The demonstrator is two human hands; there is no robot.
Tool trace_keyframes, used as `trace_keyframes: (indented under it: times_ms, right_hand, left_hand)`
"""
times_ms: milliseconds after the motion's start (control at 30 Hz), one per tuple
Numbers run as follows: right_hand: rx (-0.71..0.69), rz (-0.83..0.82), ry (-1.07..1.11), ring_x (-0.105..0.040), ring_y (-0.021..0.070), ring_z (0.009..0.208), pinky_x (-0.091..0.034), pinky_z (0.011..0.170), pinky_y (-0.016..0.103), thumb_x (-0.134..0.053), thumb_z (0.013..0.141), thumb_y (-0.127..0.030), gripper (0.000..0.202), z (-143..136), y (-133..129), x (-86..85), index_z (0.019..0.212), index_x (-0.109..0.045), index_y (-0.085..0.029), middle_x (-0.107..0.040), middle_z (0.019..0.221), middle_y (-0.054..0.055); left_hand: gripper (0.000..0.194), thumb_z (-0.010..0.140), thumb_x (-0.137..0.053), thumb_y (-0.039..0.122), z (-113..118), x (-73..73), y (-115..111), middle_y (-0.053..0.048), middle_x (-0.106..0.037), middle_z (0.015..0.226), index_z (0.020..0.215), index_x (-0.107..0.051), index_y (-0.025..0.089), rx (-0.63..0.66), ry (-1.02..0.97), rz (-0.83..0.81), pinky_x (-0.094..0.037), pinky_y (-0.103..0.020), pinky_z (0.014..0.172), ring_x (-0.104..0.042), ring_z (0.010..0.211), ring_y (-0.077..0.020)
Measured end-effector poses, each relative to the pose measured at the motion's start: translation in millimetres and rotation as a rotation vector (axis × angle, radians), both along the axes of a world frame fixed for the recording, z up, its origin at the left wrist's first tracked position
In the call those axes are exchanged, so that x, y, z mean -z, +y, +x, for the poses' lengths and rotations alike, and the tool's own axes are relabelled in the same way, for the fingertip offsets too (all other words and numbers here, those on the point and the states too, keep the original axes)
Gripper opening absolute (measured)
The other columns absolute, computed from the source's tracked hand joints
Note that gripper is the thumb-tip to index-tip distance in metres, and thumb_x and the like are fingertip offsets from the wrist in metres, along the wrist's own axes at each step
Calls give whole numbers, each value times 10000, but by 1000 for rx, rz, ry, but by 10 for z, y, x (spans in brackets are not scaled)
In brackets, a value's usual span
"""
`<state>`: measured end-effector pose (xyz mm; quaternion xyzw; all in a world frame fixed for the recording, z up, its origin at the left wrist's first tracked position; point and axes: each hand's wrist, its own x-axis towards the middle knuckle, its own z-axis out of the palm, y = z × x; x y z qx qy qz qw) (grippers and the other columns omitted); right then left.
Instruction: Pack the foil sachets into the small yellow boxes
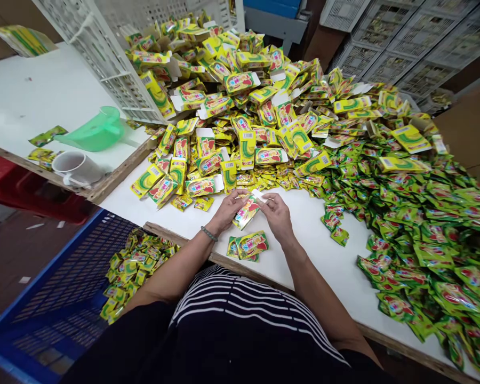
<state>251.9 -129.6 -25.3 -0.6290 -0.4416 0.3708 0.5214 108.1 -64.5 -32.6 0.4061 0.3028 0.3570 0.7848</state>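
Between my two hands is a small yellow and green printed carton (246, 212), its white end flap up at the top. My left hand (226, 211), with a beaded bracelet at the wrist, grips the carton's left side. At its upper right, by the flap, my right hand (277, 213) pinches the edge. Just below, near the table's front edge, another printed carton (253, 245) lies over a green piece that it partly hides. Beyond my hands spreads a heap of yellow cartons (242, 82), many with white flaps open.
Green candy sachets (420, 234) cover the table's right side. A blue crate (60, 298) with yellow sachets stands below left. On the left lie a white mug (78, 168) and a green scoop (98, 130), beside a tipped white basket (116, 58). Stacked grey crates (396, 42) stand behind.
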Motion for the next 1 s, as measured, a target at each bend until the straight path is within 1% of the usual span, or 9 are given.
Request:
trace_keyframes:
  times_ms: [67, 100, 200, 267, 367, 500, 633, 833, 1000]
  right_hand:
    - [-8, -34, 57, -574, 149, 672, -483, 655, 280, -654, 753, -502, 436, 44, 20, 22, 1090, -613, -227, -624, 691, -27]
    - [-25, -45, 54, -594, 156, 707, -494, 679, 291, -663, 747, -490, 446, 65, 27, 32, 1104, -623, -225, -658, 743, -12]
    - [-68, -37, 33, -628, 178, 824, -508, 770, 317, -656, 756, -487, 366, 119, 39, 42, 990, -692, -207, -711, 893, 29]
    - [-52, -28, 69, -635, 180, 821, -510, 775, 320, -651, 757, -504, 339, 141, 48, 40, 894, -704, -199, -713, 848, 28]
    - [-30, -34, 118, -630, 165, 728, -511, 731, 312, -728, 688, -478, 301, 160, 65, 48, 778, -695, -192, -696, 743, 17]
    - [-49, -87, 205, -639, 160, 699, -518, 738, 327, -800, 607, -424, 310, 182, 56, 66, 793, -720, -190, -718, 759, 24]
    - [-20, -123, 284, -661, 182, 717, -530, 760, 366, -818, 550, -413, 322, 229, 16, 31, 778, -744, -198, -742, 781, 29]
    - [-124, -144, 167, -664, 205, 726, -525, 767, 392, -823, 543, -391, 282, 315, -9, -113, 747, -758, -207, -743, 761, 36]
    - [-133, -126, 115, -657, 190, 721, -522, 762, 366, -809, 579, -368, 246, 309, -16, -147, 756, -757, -206, -737, 765, 31]
  left_hand:
    - [548, 617, -801, 471, 13, 19, 0, 23, -639, 719, 986, -534, 166, 3, 23, 41, -418, -201, 577, -573, 606, -91]
    - [546, 633, -786, 491, 17, 29, -2, 29, -628, 699, 988, -521, 172, 5, 47, 64, -402, -199, 559, -559, 586, -88]
    - [516, 701, -725, 525, 13, 53, -12, 64, -568, 622, 1001, -462, 197, 7, 132, 129, -323, -189, 490, -478, 499, -67]
    - [481, 742, -690, 521, 5, 63, -21, 80, -520, 585, 1007, -451, 200, 24, 171, 193, -278, -187, 471, -425, 473, -57]
    - [443, 774, -666, 499, -3, 67, -30, 89, -477, 570, 1018, -466, 188, 45, 197, 274, -255, -189, 477, -383, 478, -51]
    - [462, 738, -711, 463, -2, 55, -26, 69, -529, 641, 1015, -474, 180, 26, 177, 287, -316, -193, 537, -444, 548, -56]
    - [470, 715, -734, 453, -6, 17, -23, 27, -586, 708, 1014, -521, 159, 61, 178, 279, -371, -206, 589, -510, 615, -72]
    - [520, 692, -749, 483, -34, -49, -42, 9, -607, 682, 1042, -584, 135, 87, 170, 256, -377, -218, 568, -516, 585, -86]
    - [446, 746, -704, 467, -47, -38, -59, -27, -650, 740, 1037, -636, 136, 47, 225, 375, -417, -236, 603, -563, 638, -116]
